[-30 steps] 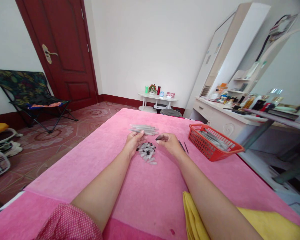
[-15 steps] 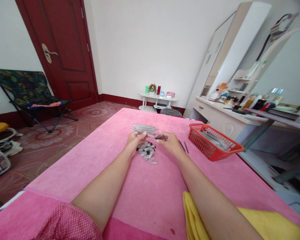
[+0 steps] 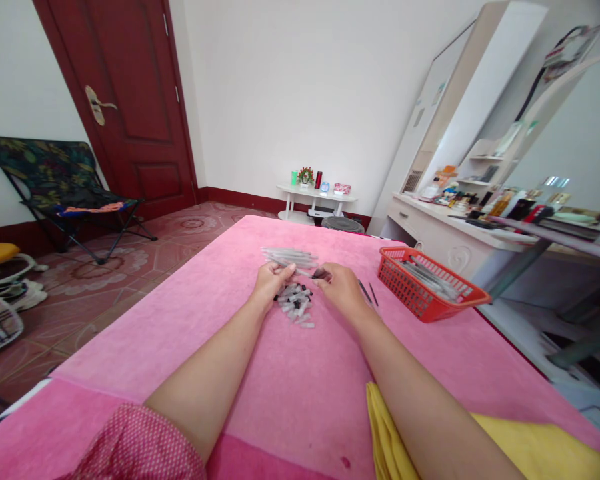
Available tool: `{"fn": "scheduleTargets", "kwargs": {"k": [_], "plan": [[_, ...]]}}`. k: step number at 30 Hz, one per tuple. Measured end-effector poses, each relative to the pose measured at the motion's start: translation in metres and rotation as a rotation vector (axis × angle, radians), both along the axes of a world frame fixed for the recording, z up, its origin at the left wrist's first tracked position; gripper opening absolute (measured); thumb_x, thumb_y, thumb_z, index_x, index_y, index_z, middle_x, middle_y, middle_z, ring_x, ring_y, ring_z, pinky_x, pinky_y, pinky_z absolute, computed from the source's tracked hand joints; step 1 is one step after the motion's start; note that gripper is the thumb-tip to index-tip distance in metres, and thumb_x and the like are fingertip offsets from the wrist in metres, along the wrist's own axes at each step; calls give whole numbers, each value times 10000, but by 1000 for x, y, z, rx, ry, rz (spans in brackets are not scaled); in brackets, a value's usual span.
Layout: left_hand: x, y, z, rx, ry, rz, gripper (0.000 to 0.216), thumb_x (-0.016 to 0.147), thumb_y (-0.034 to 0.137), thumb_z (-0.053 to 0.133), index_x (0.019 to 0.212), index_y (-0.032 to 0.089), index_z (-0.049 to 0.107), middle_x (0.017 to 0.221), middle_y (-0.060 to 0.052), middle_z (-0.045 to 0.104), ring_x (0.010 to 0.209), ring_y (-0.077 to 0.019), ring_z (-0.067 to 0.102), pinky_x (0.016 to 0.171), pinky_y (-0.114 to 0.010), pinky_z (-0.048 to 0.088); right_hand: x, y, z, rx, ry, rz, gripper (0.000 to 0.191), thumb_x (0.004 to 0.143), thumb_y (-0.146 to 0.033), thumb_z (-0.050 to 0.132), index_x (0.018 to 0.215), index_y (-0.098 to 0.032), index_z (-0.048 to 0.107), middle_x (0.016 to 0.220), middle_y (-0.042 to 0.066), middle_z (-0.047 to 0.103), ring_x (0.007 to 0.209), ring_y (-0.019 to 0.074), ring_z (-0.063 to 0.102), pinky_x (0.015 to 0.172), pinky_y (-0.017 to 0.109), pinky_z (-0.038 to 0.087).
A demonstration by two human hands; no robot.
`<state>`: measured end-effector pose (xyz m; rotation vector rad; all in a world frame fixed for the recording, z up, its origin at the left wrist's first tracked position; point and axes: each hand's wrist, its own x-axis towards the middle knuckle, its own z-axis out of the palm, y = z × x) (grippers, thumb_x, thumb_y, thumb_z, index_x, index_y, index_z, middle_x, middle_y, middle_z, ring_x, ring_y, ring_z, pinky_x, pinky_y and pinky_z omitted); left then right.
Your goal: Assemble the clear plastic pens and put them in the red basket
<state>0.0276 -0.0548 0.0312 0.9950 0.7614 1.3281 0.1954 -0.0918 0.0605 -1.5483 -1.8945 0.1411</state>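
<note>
My left hand [image 3: 271,281] rests on the pink cloth [image 3: 190,320] with its fingers curled and pinched together just left of a heap of small clear and black caps [image 3: 295,305]. My right hand [image 3: 341,287] is to the right of the heap and pinches a small dark piece at its fingertips. The two hands' fingertips nearly meet above the heap. A bundle of clear thin tubes [image 3: 289,256] lies just beyond both hands. What the left fingers hold is too small to name.
A red plastic basket [image 3: 425,283] with long grey pieces stands at the right. Two thin dark sticks [image 3: 367,292] lie between it and my right hand. A yellow cloth [image 3: 530,447] covers the near right corner. A folding chair, door and dresser surround the table.
My left hand's fingers have curled shut and moved right toward my right hand. The right hand has shifted slightly closer to the left.
</note>
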Motion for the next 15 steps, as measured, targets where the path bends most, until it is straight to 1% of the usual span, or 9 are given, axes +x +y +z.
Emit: {"fn": "scheduleTargets", "kwargs": {"k": [4,9,15], "plan": [[0,-2,2,-16,4,22,378,526,368,810,728,110,622,615,-49,674,512,-158,629,504,-247,497,-5,-6,6,23,-112,-13,131,716,-180,607,818,-216,681,849,27,696,772,163,602,691,244,414],[1,0,0,-7,19,32,391,514,372,814,735,107,628,629,-58,681,518,-162,631,516,-255,500,-5,-6,4,36,-132,-34,126,734,-204,601,833,-217,678,846,26,697,758,165,603,666,240,403],[1,1,-1,0,10,35,385,505,354,819,735,113,627,627,-47,677,517,-165,629,524,-271,509,-5,-8,5,35,-138,-35,118,735,-209,602,824,-219,677,851,24,699,767,166,606,679,242,405]]}}
